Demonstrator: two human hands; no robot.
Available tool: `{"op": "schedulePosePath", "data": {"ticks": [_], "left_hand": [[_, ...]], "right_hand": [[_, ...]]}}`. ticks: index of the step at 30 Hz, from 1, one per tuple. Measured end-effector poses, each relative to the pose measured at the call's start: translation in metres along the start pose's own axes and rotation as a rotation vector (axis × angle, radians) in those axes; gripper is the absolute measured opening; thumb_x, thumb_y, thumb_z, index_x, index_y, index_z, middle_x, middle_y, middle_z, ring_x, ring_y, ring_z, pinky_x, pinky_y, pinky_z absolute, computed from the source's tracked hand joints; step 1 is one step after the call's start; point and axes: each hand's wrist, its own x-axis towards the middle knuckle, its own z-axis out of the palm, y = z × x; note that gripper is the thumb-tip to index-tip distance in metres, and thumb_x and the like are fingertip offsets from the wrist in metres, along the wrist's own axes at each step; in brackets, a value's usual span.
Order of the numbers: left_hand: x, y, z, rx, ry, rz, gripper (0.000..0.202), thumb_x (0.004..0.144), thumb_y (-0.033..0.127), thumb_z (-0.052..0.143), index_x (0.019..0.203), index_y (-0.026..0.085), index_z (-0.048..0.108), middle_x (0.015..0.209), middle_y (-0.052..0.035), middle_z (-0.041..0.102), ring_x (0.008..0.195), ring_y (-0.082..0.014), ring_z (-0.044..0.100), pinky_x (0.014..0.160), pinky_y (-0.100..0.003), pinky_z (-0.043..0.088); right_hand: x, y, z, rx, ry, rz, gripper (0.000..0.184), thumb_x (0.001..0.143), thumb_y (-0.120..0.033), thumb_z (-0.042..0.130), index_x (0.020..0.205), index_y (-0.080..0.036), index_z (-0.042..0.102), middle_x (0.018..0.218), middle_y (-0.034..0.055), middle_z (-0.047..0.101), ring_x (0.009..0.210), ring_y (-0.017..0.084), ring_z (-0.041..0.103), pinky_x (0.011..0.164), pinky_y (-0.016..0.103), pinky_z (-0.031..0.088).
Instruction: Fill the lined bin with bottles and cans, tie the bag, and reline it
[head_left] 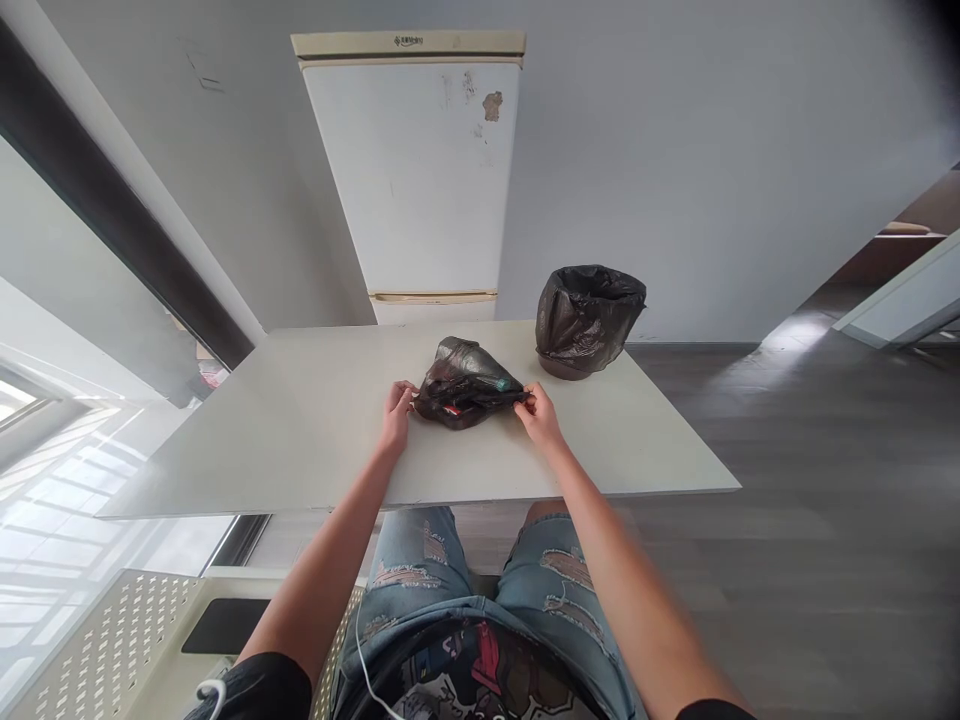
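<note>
At a white table [322,430], left hand [399,408] and right hand [538,412] pinch a black bag [466,378] — loaded, untied. Beyond right fingers [531,400] stands a lined bin [585,328].

We are holding the plastic bag [465,385] on the table [300,430], our left hand [397,415] at its left end, our right hand [538,412] at its right. Right of the bag and farther back, a bag-lined trash bin [581,330] is standing. Behind the bag, beyond the table, a refrigerator [420,180] is standing before the wall [645,150]. Nearer us than the bag, our legs [420,555] are resting.
</note>
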Motion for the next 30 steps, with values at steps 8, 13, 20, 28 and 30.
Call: {"op": "schedulePosePath", "data": {"ticks": [8,13,20,28,30], "left_hand": [[-0.008,0.012,0.005,0.314,-0.238,0.195,0.037,0.091,0.052,0.075,0.12,0.03,0.081,0.117,-0.0095,0.06,0.108,-0.0236,0.058,0.085,-0.034,0.049],[-0.007,0.006,0.01,0.28,-0.297,0.233,0.03,0.084,0.055,0.082,0.092,0.026,0.085,0.11,-0.0091,0.057,0.107,-0.0248,0.061,0.098,-0.041,0.05],[-0.004,0.005,0.006,0.147,-0.116,0.165,0.033,0.088,0.056,0.074,0.087,0.022,0.072,0.098,-0.0062,0.059,0.085,-0.0194,0.055,0.071,-0.031,0.044],[0.003,-0.007,-0.008,0.024,0.231,0.108,0.028,0.096,0.05,0.053,0.085,0.025,0.048,0.083,-0.0016,0.045,0.078,-0.0178,0.046,0.07,-0.029,0.041],[0.003,-0.009,-0.009,0.011,0.268,0.095,0.024,0.095,0.045,0.052,0.086,0.025,0.046,0.086,-0.0026,0.045,0.08,-0.0178,0.046,0.07,-0.029,0.042]], "right_hand": [[-0.004,-0.01,-0.003,-0.082,0.034,-0.173,0.039,0.087,-0.032,0.062,0.125,-0.023,0.061,0.089,0.0003,0.053,0.078,0.019,0.048,0.076,0.034,0.045],[-0.004,-0.009,0.0,-0.282,0.099,-0.376,0.033,0.091,-0.035,0.067,0.124,-0.027,0.07,0.117,0.009,0.054,0.112,0.028,0.053,0.102,0.047,0.047],[-0.001,-0.005,0.001,-0.25,0.108,-0.381,0.012,0.095,-0.03,0.059,0.092,-0.023,0.069,0.108,0.0082,0.06,0.106,0.026,0.053,0.096,0.043,0.048],[0.002,0.005,-0.006,-0.166,0.324,-0.151,0.005,0.086,-0.025,0.051,0.082,-0.023,0.049,0.091,0.0022,0.049,0.082,0.019,0.048,0.07,0.032,0.04],[0.003,0.008,-0.006,-0.18,0.342,-0.13,0.006,0.082,-0.024,0.051,0.08,-0.023,0.046,0.089,0.002,0.047,0.079,0.019,0.046,0.069,0.031,0.038]]}}
